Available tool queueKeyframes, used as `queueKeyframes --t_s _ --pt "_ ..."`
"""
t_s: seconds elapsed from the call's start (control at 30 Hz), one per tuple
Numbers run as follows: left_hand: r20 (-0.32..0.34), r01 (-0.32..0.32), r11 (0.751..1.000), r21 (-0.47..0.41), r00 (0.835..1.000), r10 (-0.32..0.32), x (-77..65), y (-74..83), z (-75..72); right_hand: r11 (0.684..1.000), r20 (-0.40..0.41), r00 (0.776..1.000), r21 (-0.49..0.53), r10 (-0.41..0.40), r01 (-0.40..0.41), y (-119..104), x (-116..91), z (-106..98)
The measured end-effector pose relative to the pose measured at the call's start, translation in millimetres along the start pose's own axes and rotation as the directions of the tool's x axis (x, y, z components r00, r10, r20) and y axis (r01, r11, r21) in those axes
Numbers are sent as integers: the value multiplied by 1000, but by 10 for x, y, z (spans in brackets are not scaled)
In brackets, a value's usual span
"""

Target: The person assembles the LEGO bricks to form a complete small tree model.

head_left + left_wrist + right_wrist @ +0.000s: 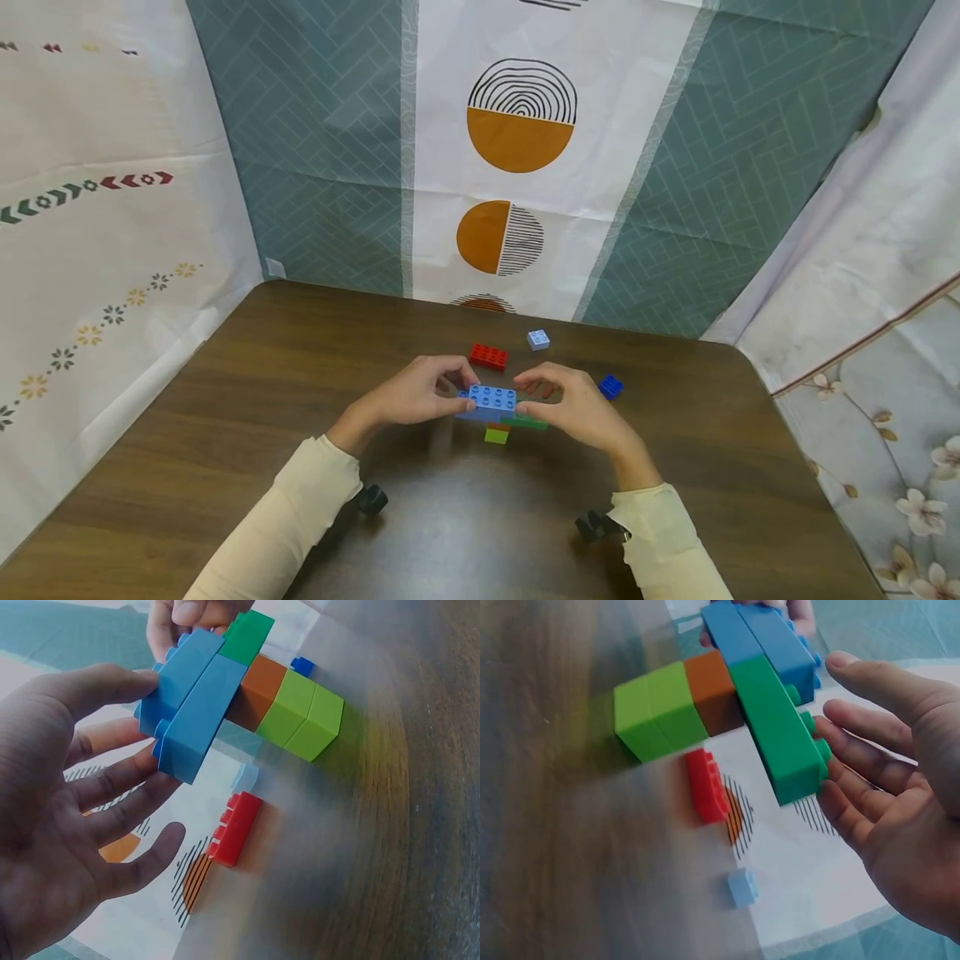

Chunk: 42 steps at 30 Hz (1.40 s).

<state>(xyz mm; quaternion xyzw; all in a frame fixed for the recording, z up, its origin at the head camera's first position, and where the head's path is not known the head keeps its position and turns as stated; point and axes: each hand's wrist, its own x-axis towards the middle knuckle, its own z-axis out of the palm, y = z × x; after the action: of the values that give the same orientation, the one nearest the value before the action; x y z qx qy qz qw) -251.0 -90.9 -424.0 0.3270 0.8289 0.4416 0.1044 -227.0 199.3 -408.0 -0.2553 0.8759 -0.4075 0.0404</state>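
Note:
A small tower of toy bricks stands on the table, with lime green bricks (304,712) at its base and an orange-brown brick (714,694) above them. Side by side over that lie a lower blue brick (201,720) and a green brick (776,735), sticking out to opposite sides. Another blue brick (492,397) sits on top, across both. My left hand (416,390) pinches the top blue brick at its left end between thumb and fingers. Around the right end, my right hand (573,407) has its fingers loosely spread, close to the green brick's studs; whether they touch is unclear.
Behind the tower lie a red brick (488,357) and a small pale blue brick (537,339). A small dark blue brick (611,387) is right of my right hand. The brown table (300,350) ends at a hanging patterned cloth (330,167).

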Motion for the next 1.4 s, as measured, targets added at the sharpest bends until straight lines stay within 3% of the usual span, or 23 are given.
queueKeyframes --t_s 0.5,0.83,1.1,1.4 --pt "11 9 1000 -8 1000 -9 -4 13 -16 993 -154 983 -48 98 -107 460 208 -176" --pt "10 8 1000 -2 1000 -8 -3 -19 -17 976 -289 933 77 216 -203 773 655 -153" --pt "8 7 1000 0 1000 -7 -4 -11 -32 946 -299 897 100 325 -310 914 859 -138" --pt "18 -2 1000 0 1000 2 -20 -21 -58 925 -303 877 53 373 -375 1025 967 -58"
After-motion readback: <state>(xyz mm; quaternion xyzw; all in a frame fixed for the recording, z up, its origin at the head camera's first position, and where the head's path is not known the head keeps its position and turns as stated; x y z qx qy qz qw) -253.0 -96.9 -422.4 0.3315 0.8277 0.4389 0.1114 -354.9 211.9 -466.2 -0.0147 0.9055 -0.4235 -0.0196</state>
